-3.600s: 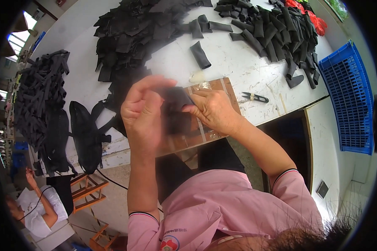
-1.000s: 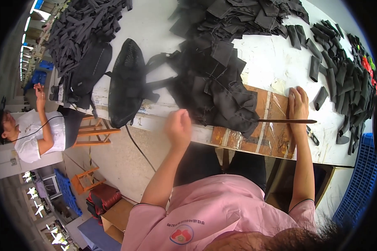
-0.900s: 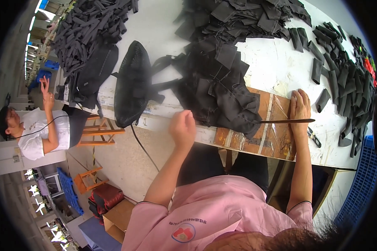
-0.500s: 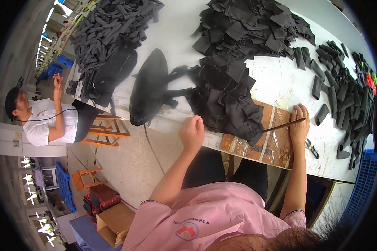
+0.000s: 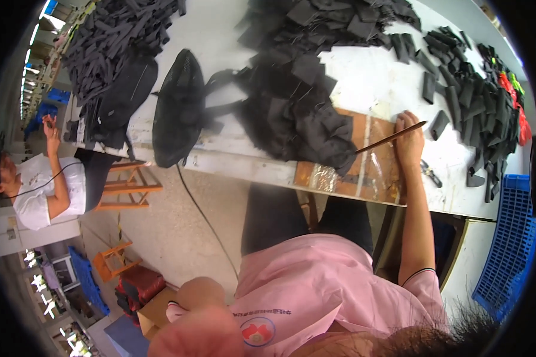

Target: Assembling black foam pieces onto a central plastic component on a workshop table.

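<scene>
In my right hand [image 5: 408,140] is a thin, dark brown pointed stick [image 5: 382,143]. That hand rests by the right edge of a brown board [image 5: 393,172] partly covered with clear tape, and the stick's tip reaches left to a heap of black fabric pieces [image 5: 298,113]. My left hand [image 5: 196,333] is lifted close to the camera at the lower edge, blurred, with its fingers not distinguishable. Left of the heap, a black mesh-like pouch [image 5: 181,110] with straps lies at the table edge, beside another long black pouch [image 5: 131,89].
Narrow black strips [image 5: 125,35] lie piled at the far left of the white table [image 5: 232,163]. Short black tubes [image 5: 482,107] spread along the right, near a small pair of black-handled snips [image 5: 431,174]. A blue crate [image 5: 506,238] stands at right. A person [image 5: 47,184] sits left near a wooden stool [image 5: 125,187].
My left hand has moved from beside the fabric heap down and back toward me, close to the camera. My right hand keeps the stick on the board. The whole view has shifted somewhat.
</scene>
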Available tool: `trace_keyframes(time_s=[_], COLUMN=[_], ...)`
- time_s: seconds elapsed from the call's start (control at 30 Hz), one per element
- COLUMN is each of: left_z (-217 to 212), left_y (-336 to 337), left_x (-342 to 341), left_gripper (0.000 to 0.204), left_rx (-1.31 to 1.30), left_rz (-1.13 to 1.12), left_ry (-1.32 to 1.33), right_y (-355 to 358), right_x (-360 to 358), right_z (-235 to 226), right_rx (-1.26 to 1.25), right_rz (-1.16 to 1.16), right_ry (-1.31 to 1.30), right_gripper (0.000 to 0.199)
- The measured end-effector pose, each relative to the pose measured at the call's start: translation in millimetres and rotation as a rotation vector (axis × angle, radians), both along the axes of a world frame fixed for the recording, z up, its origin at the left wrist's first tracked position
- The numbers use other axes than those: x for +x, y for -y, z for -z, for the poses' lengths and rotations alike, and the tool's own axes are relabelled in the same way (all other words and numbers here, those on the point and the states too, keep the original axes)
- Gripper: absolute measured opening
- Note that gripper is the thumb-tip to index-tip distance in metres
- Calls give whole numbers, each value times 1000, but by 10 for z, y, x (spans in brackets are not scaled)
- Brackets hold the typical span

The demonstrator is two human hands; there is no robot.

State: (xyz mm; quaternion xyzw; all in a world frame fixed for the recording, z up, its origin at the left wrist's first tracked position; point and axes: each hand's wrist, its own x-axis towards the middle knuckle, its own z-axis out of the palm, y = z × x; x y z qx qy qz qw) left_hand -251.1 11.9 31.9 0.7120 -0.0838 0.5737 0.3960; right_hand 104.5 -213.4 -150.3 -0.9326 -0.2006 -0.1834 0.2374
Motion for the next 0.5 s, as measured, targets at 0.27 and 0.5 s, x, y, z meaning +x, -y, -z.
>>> trace_keyframes(time_s=[0.27, 0.5], left_z=[-688, -669], left_y=[-4, 43], left_x=[809, 768], left_gripper=[49, 45], left_rx=[115, 14], left_rz=[226, 247], left_ry=[416, 350], right_y=[153, 6], right_x=[43, -62], right_z=[-13, -30], right_rx=[-68, -53], right_rz=[29, 43], right_ry=[-44, -18], right_gripper=[26, 23])
